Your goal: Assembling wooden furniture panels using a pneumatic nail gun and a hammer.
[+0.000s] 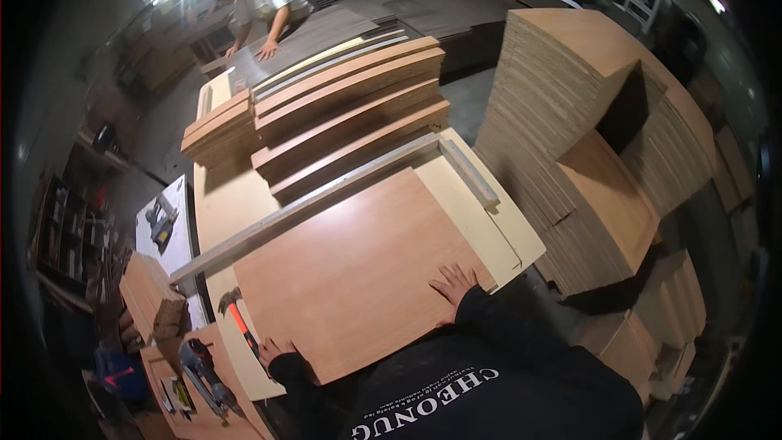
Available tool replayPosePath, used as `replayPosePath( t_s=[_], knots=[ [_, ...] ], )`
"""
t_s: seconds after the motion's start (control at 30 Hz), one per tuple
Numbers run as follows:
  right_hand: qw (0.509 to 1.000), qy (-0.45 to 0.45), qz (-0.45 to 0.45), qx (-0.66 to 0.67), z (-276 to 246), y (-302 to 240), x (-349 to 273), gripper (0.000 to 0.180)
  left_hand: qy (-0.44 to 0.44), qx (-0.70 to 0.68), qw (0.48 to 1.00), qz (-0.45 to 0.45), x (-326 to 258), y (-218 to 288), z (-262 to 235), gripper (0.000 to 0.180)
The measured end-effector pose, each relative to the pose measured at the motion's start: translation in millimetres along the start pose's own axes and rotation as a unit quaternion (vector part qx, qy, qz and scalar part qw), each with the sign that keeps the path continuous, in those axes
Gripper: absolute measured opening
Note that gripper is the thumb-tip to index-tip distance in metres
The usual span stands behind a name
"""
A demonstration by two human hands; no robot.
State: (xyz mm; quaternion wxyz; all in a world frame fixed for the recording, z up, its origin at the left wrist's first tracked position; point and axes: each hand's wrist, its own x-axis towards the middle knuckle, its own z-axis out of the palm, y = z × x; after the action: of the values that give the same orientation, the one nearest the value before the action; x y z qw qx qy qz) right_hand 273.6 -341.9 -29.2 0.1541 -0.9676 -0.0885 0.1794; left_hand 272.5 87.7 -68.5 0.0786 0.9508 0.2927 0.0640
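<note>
A wide wood-grain panel (350, 269) lies flat on the pale worktable in front of me. My right hand (454, 287) rests on its near right part, fingers spread and holding nothing. At the near left edge of the panel is my left hand (275, 350), its fingers stretched out and partly in shadow. Close by those fingers lies a hammer (236, 318) with an orange and black handle. A straight grey rail (326, 195) runs along the panel's far edge. A shorter grey strip (469, 171) is set at an angle to it at the right.
Stacked wooden strips (350, 106) stand beyond the rail. Tall stacks of boards (546, 114) rise at the right. Nail guns lie at the left, one (208, 379) near and one (163, 224) farther off. Across the table, a person (273, 8) leans over dark boards (318, 37).
</note>
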Motion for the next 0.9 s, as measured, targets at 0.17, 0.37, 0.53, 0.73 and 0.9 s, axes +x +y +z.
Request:
replayPosePath(
  t_s=[0.17,0.37,0.53,0.73,0.9],
  knots=[
    [1.000,-0.002,0.007,-0.024,9.4,2.7,-4.0,0.101,0.032,-0.033,0.996,-0.082,15.1,1.7,13.0,0.059],
    [1.000,0.009,0.013,0.001,-0.6,25.4,-3.9,0.099,0.012,-0.185,0.982,-0.036,7.5,42.6,-6.3,0.051],
    [1.000,0.012,0.017,0.000,-5.0,49.9,-7.5,0.097,-0.023,-0.211,0.977,-0.017,12.7,46.9,9.6,0.047],
    [0.999,-0.004,0.039,0.000,-18.7,65.1,-14.3,0.096,-0.107,-0.334,0.935,-0.051,8.2,65.8,3.9,0.042],
    [1.000,0.006,0.028,-0.004,-15.3,71.3,-11.5,0.096,-0.110,-0.326,0.939,-0.018,13.5,48.3,25.7,0.043]
  ],
)
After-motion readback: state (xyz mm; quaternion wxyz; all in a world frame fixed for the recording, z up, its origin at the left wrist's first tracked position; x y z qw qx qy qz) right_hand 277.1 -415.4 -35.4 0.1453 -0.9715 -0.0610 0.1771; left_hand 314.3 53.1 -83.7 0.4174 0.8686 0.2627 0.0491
